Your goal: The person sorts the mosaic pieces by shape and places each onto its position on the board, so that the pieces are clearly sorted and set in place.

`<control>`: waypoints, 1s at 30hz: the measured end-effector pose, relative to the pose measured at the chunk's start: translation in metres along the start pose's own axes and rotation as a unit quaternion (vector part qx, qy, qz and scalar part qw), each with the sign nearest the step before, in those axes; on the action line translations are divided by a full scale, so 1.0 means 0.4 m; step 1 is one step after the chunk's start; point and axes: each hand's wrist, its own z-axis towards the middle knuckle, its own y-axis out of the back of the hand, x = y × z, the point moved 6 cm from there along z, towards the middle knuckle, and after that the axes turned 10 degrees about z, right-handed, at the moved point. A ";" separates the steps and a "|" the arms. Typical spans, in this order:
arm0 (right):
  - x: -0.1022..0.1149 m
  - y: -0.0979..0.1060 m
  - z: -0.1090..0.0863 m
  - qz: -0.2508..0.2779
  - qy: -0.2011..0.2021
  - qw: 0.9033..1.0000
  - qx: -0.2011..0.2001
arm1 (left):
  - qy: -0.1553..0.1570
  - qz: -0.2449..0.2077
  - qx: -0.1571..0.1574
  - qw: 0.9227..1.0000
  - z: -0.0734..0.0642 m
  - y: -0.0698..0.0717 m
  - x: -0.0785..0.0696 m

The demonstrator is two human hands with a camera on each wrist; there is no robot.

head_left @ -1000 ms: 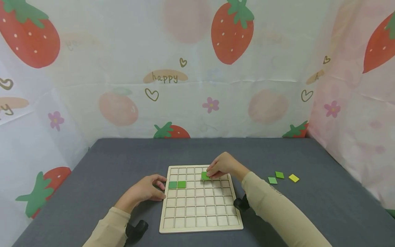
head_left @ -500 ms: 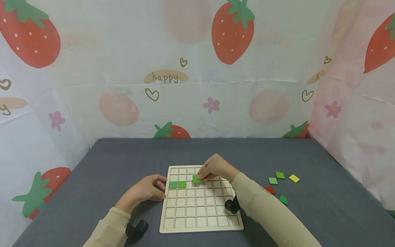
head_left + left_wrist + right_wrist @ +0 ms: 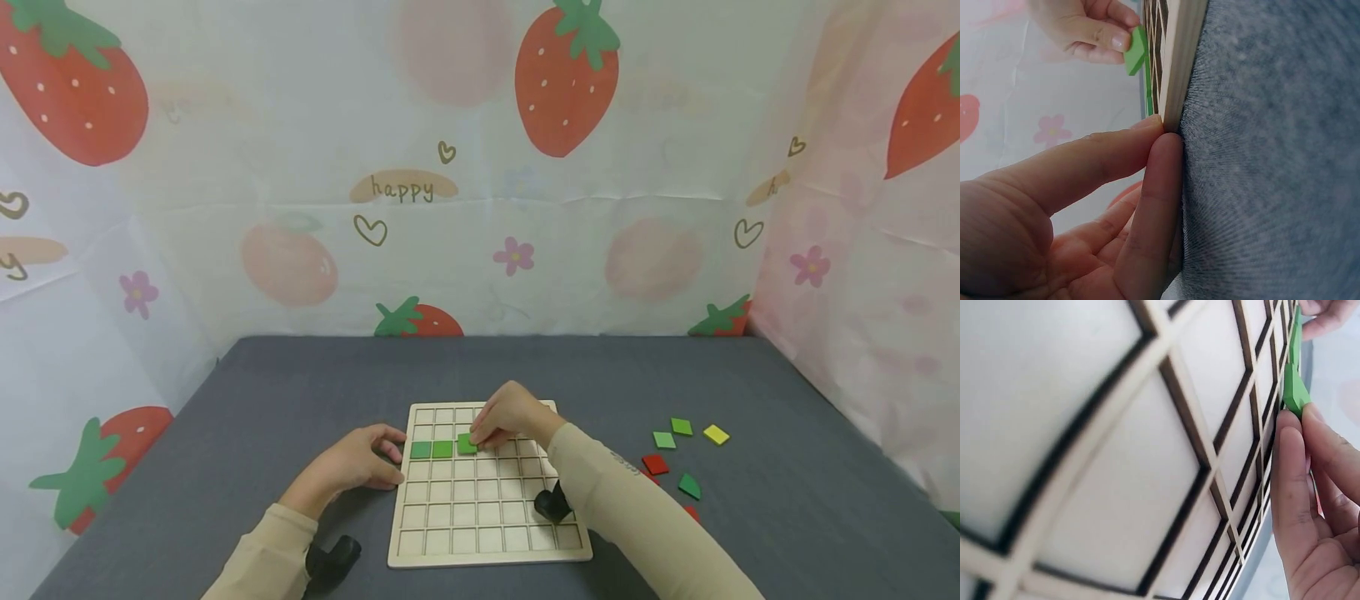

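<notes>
A pale wooden grid board [image 3: 490,561] lies on the dark cloth. My left hand [image 3: 352,458] rests beside it, with relaxed fingertips touching its left edge; in the left wrist view the thumb [image 3: 1104,156] and a finger meet the board's side [image 3: 1184,62]. Between thumb and fingers, my right hand [image 3: 517,417] pinches a green square tile [image 3: 466,444], tilted close over the grid in the right wrist view. A teal-green tile [image 3: 421,450] and a green tile [image 3: 442,449] sit side by side in cells of the second row, just left of the held tile.
Right of the board lie two green tiles [image 3: 682,427], a yellow tile [image 3: 716,434], a red tile [image 3: 655,464] and a green piece with a curved side [image 3: 689,486]. More red shows by the right sleeve [image 3: 637,508]. A strawberry-print curtain [image 3: 480,250] stands behind the table.
My right hand has moved left across the board with the green tile, now beside the two placed tiles. Red pieces and the curved green piece have come into sight. The left hand stays put.
</notes>
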 end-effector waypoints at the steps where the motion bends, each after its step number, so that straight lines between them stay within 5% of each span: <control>1: -0.002 -0.002 0.001 -0.002 -0.002 1.000 -0.002 | 0.002 0.001 -0.002 1.000 0.000 0.000 0.001; 30: 0.000 -0.022 0.000 -0.022 -0.010 0.999 -0.029 | -0.001 -0.005 0.007 1.000 -0.001 0.000 -0.001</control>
